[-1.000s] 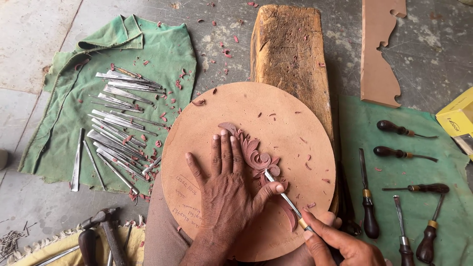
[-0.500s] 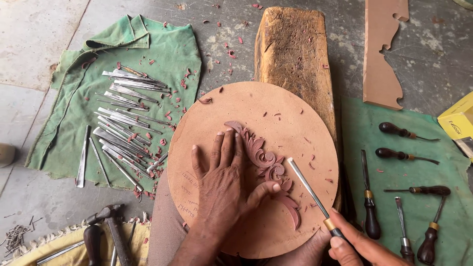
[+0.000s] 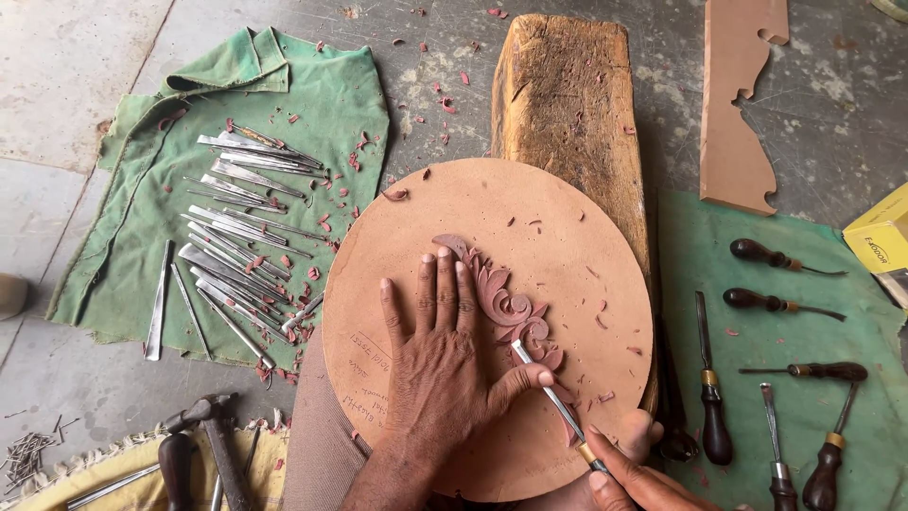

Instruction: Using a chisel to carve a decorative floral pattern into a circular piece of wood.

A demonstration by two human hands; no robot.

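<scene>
A round reddish wooden disc [image 3: 577, 237] lies in front of me, resting partly on a rough wooden block [image 3: 566, 90]. A leafy scroll carving [image 3: 506, 308] runs down its middle. My left hand [image 3: 440, 364] presses flat on the disc, fingers spread, thumb against the blade of a carving chisel [image 3: 549, 397]. My right hand [image 3: 629, 478], at the bottom edge, grips that chisel's handle, its tip set at the lower end of the scroll.
A green cloth [image 3: 142, 208] at left carries several bare steel chisels [image 3: 236, 227]. Another green cloth [image 3: 813, 341] at right holds several wooden-handled chisels [image 3: 714, 378]. A cut-out wooden template [image 3: 738, 95] lies top right, a yellow box [image 3: 880, 237] at right, hammers [image 3: 213, 435] bottom left.
The chisel has swung back in: its tip sits on the carving again by my left thumb. My right hand moved left and up along the bottom edge. The left hand stays flat.
</scene>
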